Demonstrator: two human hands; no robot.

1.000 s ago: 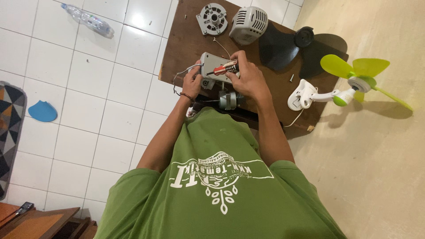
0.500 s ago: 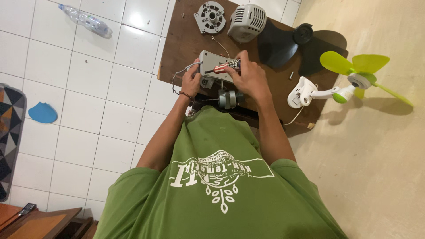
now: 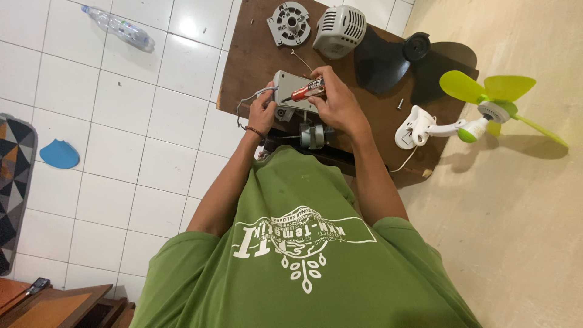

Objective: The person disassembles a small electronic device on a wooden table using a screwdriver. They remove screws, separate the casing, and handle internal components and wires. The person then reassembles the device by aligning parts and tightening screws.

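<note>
1. White floor tiles (image 3: 121,121) fill the left of the frame, and a plain beige surface (image 3: 522,231) fills the right. Between them, at top centre, sits a dark wooden board (image 3: 243,61) that serves as the bench.
2. We see the left hand (image 3: 261,112) clasped on the left edge of a grey housing (image 3: 284,85) near the middle of the board, with thin wires (image 3: 243,103) looping beside the wrist.
3. The right hand (image 3: 339,104) is closed around a red-handled screwdriver (image 3: 303,92), which lies across the housing with its tip pointing left.
4. A small motor (image 3: 310,135) lies just below both hands, at the board's near edge.
5. We judge a slip the main risk: only one hand steadies the housing, so a skidding tip could jab the left fingers or nick the wires.
6. A loose screw (image 3: 399,104) lies bare on the board at right, and a knock could send it to the floor.
7. Higher up the board lie a round metal plate (image 3: 288,23), a grey vented cover (image 3: 339,27) and a black fan blade (image 3: 388,58).
8. A white clip fan with green blades (image 3: 486,100) overhangs the right edge.
9. A plastic bottle (image 3: 118,25) lies on the tiles at upper left, with a blue scrap (image 3: 59,155) and a patterned rug (image 3: 15,182) at the left edge
</note>
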